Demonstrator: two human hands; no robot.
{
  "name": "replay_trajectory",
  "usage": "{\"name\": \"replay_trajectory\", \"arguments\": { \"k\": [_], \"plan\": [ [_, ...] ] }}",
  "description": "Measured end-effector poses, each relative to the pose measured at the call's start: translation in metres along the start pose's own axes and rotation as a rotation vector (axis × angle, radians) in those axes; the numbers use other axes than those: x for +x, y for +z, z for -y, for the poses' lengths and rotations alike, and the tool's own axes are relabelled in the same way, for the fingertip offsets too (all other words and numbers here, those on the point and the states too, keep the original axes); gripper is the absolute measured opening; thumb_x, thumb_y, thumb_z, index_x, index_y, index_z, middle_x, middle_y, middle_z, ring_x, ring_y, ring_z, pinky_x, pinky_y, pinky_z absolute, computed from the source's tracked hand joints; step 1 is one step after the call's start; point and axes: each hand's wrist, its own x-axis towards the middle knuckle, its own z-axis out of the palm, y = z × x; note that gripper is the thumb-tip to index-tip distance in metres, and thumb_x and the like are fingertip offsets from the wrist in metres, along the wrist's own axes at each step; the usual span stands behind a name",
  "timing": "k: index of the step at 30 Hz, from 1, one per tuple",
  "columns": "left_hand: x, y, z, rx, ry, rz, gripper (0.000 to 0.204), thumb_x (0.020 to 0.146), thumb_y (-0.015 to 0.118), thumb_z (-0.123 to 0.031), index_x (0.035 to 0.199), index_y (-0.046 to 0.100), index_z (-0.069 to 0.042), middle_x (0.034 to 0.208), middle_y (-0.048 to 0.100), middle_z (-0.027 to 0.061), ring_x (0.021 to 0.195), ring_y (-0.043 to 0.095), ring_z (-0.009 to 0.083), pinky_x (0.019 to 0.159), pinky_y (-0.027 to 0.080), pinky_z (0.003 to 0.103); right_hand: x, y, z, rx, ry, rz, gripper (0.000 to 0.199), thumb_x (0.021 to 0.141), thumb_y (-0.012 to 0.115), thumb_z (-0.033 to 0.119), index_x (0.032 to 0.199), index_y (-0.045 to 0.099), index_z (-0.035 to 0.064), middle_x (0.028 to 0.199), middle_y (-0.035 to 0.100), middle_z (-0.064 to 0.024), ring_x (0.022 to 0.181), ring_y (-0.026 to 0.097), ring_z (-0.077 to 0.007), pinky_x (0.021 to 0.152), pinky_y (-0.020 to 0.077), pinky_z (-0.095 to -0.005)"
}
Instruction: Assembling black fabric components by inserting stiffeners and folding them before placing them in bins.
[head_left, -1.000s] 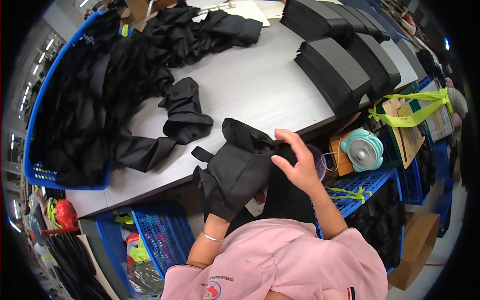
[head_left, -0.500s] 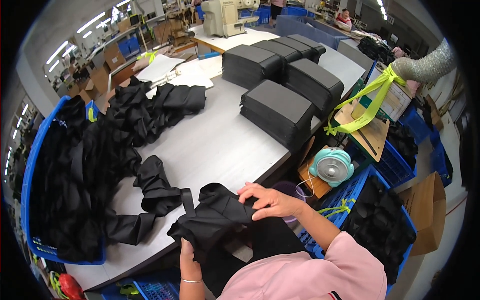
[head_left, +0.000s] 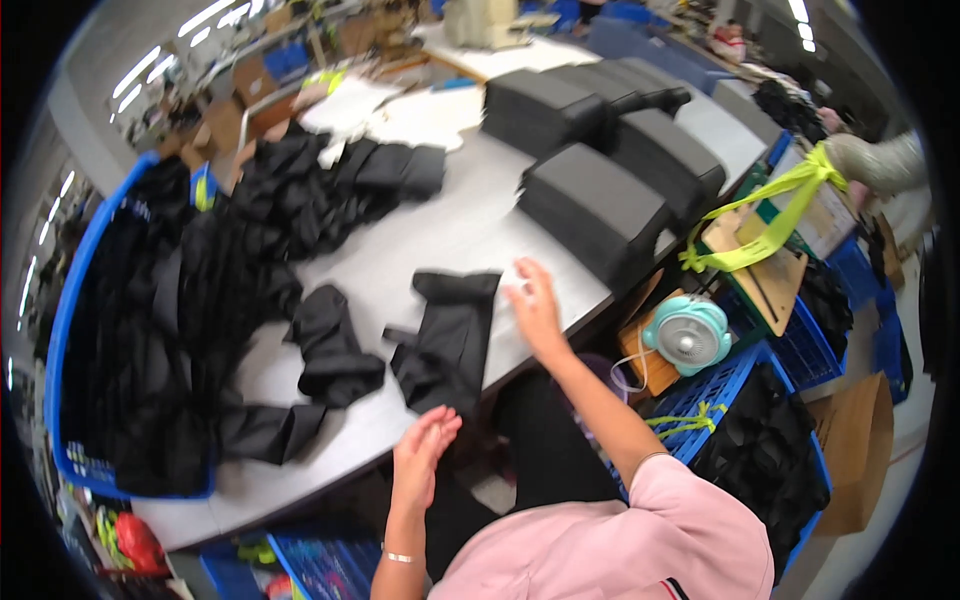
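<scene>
A black fabric piece (head_left: 445,345) lies on the light grey table at its near edge, its far end folded over. My right hand (head_left: 535,305) is just right of it, fingers stretched out and holding nothing. My left hand (head_left: 427,450) is at the cloth's near end with its fingers extended; whether the fingertips touch the fabric I cannot tell. To the left lies another crumpled black piece (head_left: 335,350). Beyond that, a large heap of black fabric (head_left: 180,330) fills a blue basket and spills onto the table (head_left: 370,240).
Several tall stacks of black fabric pieces (head_left: 595,200) stand at the table's far right. Past the right edge are a turquoise fan (head_left: 688,335), a blue crate of black cloth (head_left: 760,430) and a cardboard box (head_left: 850,455). A yellow-green strap (head_left: 765,235) hangs by a silver duct (head_left: 885,160).
The black fabric piece has left my hands and now lies on the table. My right hand has moved farther out and opened. My left hand has come out from under the cloth.
</scene>
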Motion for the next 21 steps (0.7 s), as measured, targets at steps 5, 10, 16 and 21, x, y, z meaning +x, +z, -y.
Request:
{"name": "replay_trajectory", "arguments": {
  "k": [5,10,16,21],
  "plan": [
    [0.017,-0.015,-0.017,0.252,0.379,-0.377,0.031,0.091,0.069,-0.006,0.119,0.061,0.003,0.109,0.063,0.0075,0.095,0.060,0.0118,0.086,0.048,0.027,-0.090,-0.034,0.029,0.007,0.168,0.007,0.017,0.094,0.061,0.006,0.110,0.064,-0.0011,0.096,0.065,-0.0075,0.083,0.062,-0.0131,0.077,0.0500,-0.0271],
    [0.065,-0.004,-0.017,0.326,0.435,-0.283,0.053,0.090,0.070,-0.008,0.138,0.050,-0.001,0.125,0.054,0.0087,0.103,0.054,0.0094,0.082,0.047,0.024,-0.119,-0.014,0.059,0.263,0.225,0.304,0.037,0.087,0.071,0.005,0.122,0.060,-0.0001,0.094,0.068,-0.0074,0.082,0.063,-0.0107,0.076,0.0508,-0.0248],
    [0.072,-0.006,-0.021,0.228,0.025,0.018,0.051,0.086,0.073,-0.009,0.134,0.055,-0.002,0.091,0.056,-0.0041,0.072,0.046,0.0014,0.060,0.035,0.017,-0.103,-0.001,0.037,0.275,0.366,0.503,0.013,0.089,0.071,0.010,0.098,0.068,0.0010,0.085,0.066,0.0002,0.080,0.060,-0.0069,0.074,0.0496,-0.0237],
    [0.070,-0.022,-0.026,0.269,-0.114,0.346,0.053,0.076,0.078,0.006,0.125,0.059,0.000,0.101,0.056,0.0009,0.075,0.056,0.0048,0.069,0.049,0.019,-0.093,-0.006,0.016,0.568,0.605,0.562,0.011,0.095,0.065,0.014,0.100,0.061,0.0056,0.091,0.059,0.0050,0.085,0.053,-0.0038,0.080,0.0439,-0.0217]
  ]
}}
